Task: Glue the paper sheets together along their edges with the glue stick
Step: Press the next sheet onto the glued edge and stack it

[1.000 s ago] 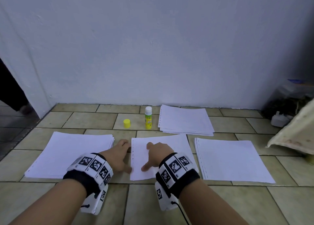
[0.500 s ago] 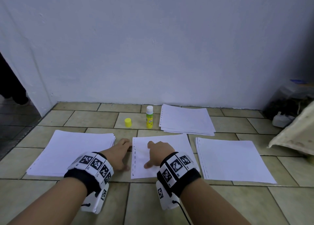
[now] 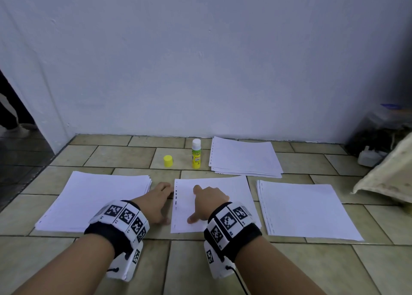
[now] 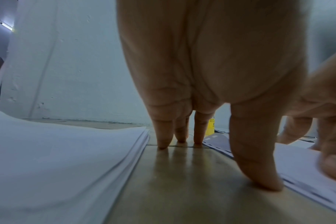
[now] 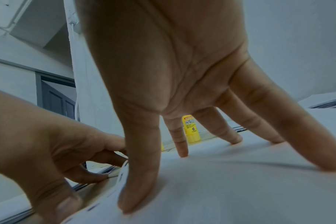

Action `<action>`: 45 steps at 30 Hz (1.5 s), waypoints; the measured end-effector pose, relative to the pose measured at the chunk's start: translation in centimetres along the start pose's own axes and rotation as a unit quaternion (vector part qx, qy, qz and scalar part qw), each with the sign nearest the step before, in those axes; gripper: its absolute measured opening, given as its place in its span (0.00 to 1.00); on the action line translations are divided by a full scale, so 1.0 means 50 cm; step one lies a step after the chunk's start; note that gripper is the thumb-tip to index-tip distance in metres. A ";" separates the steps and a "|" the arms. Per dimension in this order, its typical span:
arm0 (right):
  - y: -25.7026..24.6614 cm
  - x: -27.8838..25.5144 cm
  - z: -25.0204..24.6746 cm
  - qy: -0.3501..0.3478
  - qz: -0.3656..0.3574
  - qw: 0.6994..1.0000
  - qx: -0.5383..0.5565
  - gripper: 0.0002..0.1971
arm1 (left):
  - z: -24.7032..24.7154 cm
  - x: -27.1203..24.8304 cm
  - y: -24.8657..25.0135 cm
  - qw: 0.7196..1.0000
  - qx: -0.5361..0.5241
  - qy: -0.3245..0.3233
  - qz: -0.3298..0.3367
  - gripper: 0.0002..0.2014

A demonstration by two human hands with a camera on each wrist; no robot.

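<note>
Tiled floor (image 3: 124, 158) below a white wall is carrying 4 lots of paper. Both hands are working the middle sheets (image 3: 223, 187): the right hand (image 3: 208, 202) is pressing down with spread, straight fingers, the left hand (image 3: 153, 202) is touching their punched edge, fingers extended. With the glue stick (image 3: 196, 154) standing uncapped and untouched beyond them, its cap (image 3: 168, 161) beside it, this pair seems glued already, with stacks remaining.

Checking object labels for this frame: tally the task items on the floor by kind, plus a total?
Paper piles: 4, namely left stack, centre sheets under the right hand with the left hand at their edge, right stack, far stack
Glue stick: 1, upright, uncapped
Yellow cap: 1
Total: 6
</note>
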State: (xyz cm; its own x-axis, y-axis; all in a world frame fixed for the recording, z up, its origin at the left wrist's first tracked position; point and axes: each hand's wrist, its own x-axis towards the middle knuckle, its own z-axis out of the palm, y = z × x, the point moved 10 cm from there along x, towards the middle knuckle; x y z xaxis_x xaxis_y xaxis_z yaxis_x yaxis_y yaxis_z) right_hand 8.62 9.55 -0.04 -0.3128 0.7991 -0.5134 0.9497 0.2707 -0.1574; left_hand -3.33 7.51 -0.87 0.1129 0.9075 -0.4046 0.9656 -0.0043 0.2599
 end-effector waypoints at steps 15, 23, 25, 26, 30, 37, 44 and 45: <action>0.002 0.000 0.005 0.002 0.017 1.000 -0.002 0.41 | 0.002 0.004 0.002 1.000 0.004 -0.004 0.010 0.45; 0.002 0.005 0.013 0.000 0.025 1.000 -0.007 0.44 | 0.008 0.009 0.001 1.000 0.024 -0.010 0.015 0.44; 0.002 0.006 0.014 0.000 0.025 1.000 -0.008 0.44 | 0.009 0.010 0.000 1.000 0.025 -0.012 0.015 0.44; 0.001 0.005 0.014 0.001 0.024 1.000 -0.009 0.44 | 0.010 0.010 -0.001 1.000 0.025 -0.014 0.013 0.44; 0.001 0.001 0.012 0.000 0.022 1.000 -0.018 0.44 | 0.008 0.006 0.000 0.999 0.024 -0.016 0.014 0.44; 0.005 0.004 0.008 0.000 0.009 1.000 -0.017 0.43 | -0.012 0.003 0.004 0.999 -0.032 0.015 -0.015 0.18; 0.006 0.005 0.005 0.012 0.015 1.000 -0.018 0.35 | -0.017 0.009 0.025 0.998 0.060 0.003 -0.010 0.50; 0.008 0.007 0.005 0.013 0.020 0.999 -0.023 0.32 | -0.016 0.011 0.033 0.994 0.105 0.004 -0.011 0.50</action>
State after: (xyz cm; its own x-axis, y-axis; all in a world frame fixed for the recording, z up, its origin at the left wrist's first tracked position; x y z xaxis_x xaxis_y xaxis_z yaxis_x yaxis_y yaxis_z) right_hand 8.90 9.82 -0.49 -0.2750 0.8230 -0.4971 0.9602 0.2618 -0.0977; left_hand -1.88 8.31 0.03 0.0904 0.9118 -0.4006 0.9955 -0.0712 0.0624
